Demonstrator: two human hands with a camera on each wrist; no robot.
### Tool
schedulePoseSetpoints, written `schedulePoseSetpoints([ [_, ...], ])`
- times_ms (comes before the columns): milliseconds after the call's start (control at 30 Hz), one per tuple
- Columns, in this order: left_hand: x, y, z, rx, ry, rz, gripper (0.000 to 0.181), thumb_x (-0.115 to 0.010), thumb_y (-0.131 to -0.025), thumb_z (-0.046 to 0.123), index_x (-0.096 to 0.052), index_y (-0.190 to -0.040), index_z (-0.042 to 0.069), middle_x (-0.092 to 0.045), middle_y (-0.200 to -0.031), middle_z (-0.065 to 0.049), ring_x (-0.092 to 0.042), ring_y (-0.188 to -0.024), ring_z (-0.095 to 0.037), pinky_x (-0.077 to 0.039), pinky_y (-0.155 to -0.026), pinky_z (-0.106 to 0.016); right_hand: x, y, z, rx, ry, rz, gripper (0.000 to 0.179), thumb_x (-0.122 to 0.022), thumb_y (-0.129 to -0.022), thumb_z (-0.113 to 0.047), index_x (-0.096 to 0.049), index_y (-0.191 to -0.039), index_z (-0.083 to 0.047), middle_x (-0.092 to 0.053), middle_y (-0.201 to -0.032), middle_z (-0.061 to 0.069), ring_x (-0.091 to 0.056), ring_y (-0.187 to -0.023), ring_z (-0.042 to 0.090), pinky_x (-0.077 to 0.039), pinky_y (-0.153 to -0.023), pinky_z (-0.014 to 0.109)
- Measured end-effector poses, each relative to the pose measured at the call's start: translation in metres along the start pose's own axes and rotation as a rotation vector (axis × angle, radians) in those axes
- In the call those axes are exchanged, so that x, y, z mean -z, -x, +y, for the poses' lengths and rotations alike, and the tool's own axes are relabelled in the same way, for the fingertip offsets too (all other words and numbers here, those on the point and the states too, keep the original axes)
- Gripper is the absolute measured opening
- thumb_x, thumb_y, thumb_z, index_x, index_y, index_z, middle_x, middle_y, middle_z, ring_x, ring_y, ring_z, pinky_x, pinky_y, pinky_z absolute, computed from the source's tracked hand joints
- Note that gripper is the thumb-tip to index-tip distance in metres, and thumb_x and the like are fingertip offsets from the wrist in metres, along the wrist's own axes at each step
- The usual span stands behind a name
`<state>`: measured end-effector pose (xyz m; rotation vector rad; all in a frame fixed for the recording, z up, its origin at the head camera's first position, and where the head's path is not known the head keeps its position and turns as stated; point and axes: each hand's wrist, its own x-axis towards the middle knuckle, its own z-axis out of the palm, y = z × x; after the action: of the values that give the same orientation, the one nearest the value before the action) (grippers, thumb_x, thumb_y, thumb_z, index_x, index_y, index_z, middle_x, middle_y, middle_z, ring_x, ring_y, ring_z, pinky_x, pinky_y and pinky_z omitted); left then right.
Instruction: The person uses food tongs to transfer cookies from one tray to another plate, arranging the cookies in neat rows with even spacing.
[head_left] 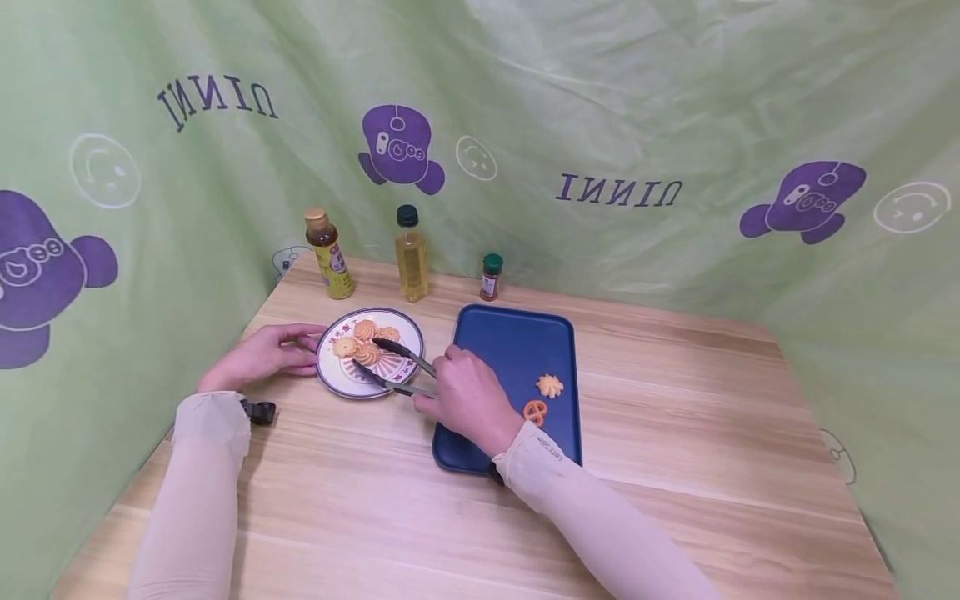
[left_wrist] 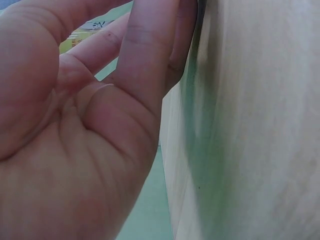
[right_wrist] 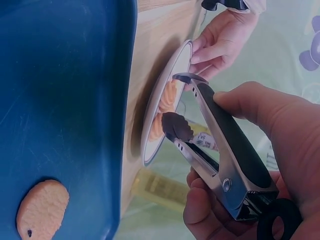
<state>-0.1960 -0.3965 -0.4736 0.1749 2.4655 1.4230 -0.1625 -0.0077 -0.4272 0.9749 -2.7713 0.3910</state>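
Note:
My left hand point(head_left: 262, 354) holds the left rim of a white plate point(head_left: 407, 333) with a dark edge and red print. On the plate sit several swirled butter cookies point(head_left: 365, 330). My right hand point(head_left: 472, 396) grips metal tongs point(right_wrist: 235, 145) with black grips and dark tips. The tong tips stand apart over the plate, one at the cookies and one just nearer to me. Nothing shows squeezed between them. Under my right hand lies a blue tray point(head_left: 510, 333), bearing a flower-shaped cookie point(head_left: 550, 386) and a pretzel-shaped cookie point(head_left: 535, 412).
Behind the plate stand a sauce bottle point(head_left: 333, 267) with a tan cap and an oil bottle point(head_left: 412, 262) with a dark cap. A small green-capped spice jar point(head_left: 491, 279) is behind the tray. A green curtain point(head_left: 600, 108) hangs around the wooden table point(head_left: 690, 400).

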Motion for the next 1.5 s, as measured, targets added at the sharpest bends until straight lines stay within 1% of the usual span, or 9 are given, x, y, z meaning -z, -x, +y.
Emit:
schedulePoseSetpoints([
  [167, 0.001, -0.001, -0.001, -0.004, -0.005, 0.0, 0.069, -0.078, -0.105, 0.011, -0.047, -0.165, -0.006, -0.066, -0.143, -0.033, -0.074, -0.105, -0.003, -0.07, -0.096, -0.023, 0.005, 0.005, 0.002, -0.021, -0.031, 0.005, 0.035, -0.087, -0.094, -0.041, -0.077, -0.091, -0.007, -0.064, -0.087, 0.004, -0.057, -0.073, 0.018, -0.054, -0.058, 0.031],
  [367, 0.002, -0.003, -0.003, -0.005, -0.072, 0.01, 0.069, -0.078, -0.105, 0.01, -0.048, -0.165, -0.005, -0.068, -0.142, -0.03, -0.071, -0.108, 0.002, -0.067, -0.096, -0.017, 0.009, 0.015, 0.008, -0.032, -0.054, 0.044, 0.035, -0.087, -0.091, -0.04, -0.076, -0.089, -0.007, -0.064, -0.085, 0.003, -0.059, -0.074, 0.02, -0.06, -0.061, 0.036],
  [533, 0.002, -0.002, -0.001, 0.008, -0.023, 0.001, 0.069, -0.077, -0.105, 0.009, -0.047, -0.166, -0.005, -0.066, -0.144, -0.031, -0.073, -0.107, 0.0, -0.069, -0.096, -0.022, 0.011, 0.026, 0.018, -0.052, -0.1, 0.065, 0.038, -0.089, -0.09, -0.04, -0.081, -0.1, -0.004, -0.068, -0.088, 0.004, -0.061, -0.077, 0.019, -0.063, -0.065, 0.035],
  [700, 0.002, -0.001, 0.0, 0.006, -0.01, -0.005, 0.068, -0.075, -0.107, 0.012, -0.045, -0.166, -0.007, -0.065, -0.144, -0.032, -0.074, -0.104, -0.003, -0.07, -0.096, -0.023, 0.012, 0.04, 0.03, -0.101, -0.11, 0.058, 0.042, -0.091, -0.09, -0.04, -0.083, -0.106, -0.003, -0.07, -0.091, 0.004, -0.062, -0.078, 0.017, -0.062, -0.065, 0.031],
  [967, 0.001, -0.001, -0.001, 0.011, -0.015, -0.01, 0.068, -0.075, -0.107, 0.009, -0.046, -0.166, -0.007, -0.065, -0.143, -0.032, -0.074, -0.105, -0.002, -0.07, -0.095, -0.024, 0.021, 0.071, 0.049, -0.153, -0.13, 0.106, 0.041, -0.092, -0.088, -0.039, -0.084, -0.106, -0.003, -0.072, -0.093, 0.005, -0.059, -0.076, 0.015, -0.058, -0.062, 0.026],
  [1167, 0.0, -0.001, -0.002, 0.014, -0.053, -0.008, 0.069, -0.076, -0.106, 0.01, -0.046, -0.165, -0.007, -0.067, -0.142, -0.03, -0.073, -0.106, 0.0, -0.069, -0.095, -0.02, 0.032, 0.1, 0.064, -0.206, -0.107, 0.124, 0.042, -0.095, -0.086, -0.038, -0.083, -0.105, -0.002, -0.065, -0.087, 0.002, -0.054, -0.072, 0.014, -0.051, -0.059, 0.024],
  [1267, 0.0, -0.001, -0.002, 0.011, -0.067, -0.004, 0.069, -0.077, -0.106, 0.01, -0.047, -0.165, -0.006, -0.068, -0.141, -0.029, -0.072, -0.106, 0.001, -0.068, -0.095, -0.018, 0.039, 0.113, 0.072, -0.232, -0.1, 0.152, 0.04, -0.095, -0.084, -0.034, -0.082, -0.105, -0.002, -0.065, -0.087, 0.002, -0.054, -0.071, 0.013, -0.05, -0.057, 0.024],
  [1400, 0.0, -0.001, -0.002, 0.004, -0.062, -0.005, 0.069, -0.077, -0.105, 0.01, -0.046, -0.165, -0.007, -0.067, -0.141, -0.03, -0.071, -0.107, 0.002, -0.069, -0.095, -0.019, 0.05, 0.129, 0.084, -0.288, -0.094, 0.168, 0.039, -0.094, -0.084, -0.032, -0.083, -0.108, -0.003, -0.07, -0.09, 0.005, -0.054, -0.071, 0.014, -0.048, -0.056, 0.026],
  [1500, 0.001, 0.001, -0.003, 0.009, -0.048, -0.004, 0.069, -0.077, -0.105, 0.009, -0.046, -0.166, -0.006, -0.066, -0.142, -0.03, -0.072, -0.106, 0.002, -0.069, -0.096, -0.02, 0.056, 0.14, 0.095, -0.339, -0.089, 0.157, 0.041, -0.094, -0.085, -0.032, -0.083, -0.111, -0.001, -0.071, -0.092, 0.006, -0.054, -0.071, 0.015, -0.047, -0.056, 0.026],
])
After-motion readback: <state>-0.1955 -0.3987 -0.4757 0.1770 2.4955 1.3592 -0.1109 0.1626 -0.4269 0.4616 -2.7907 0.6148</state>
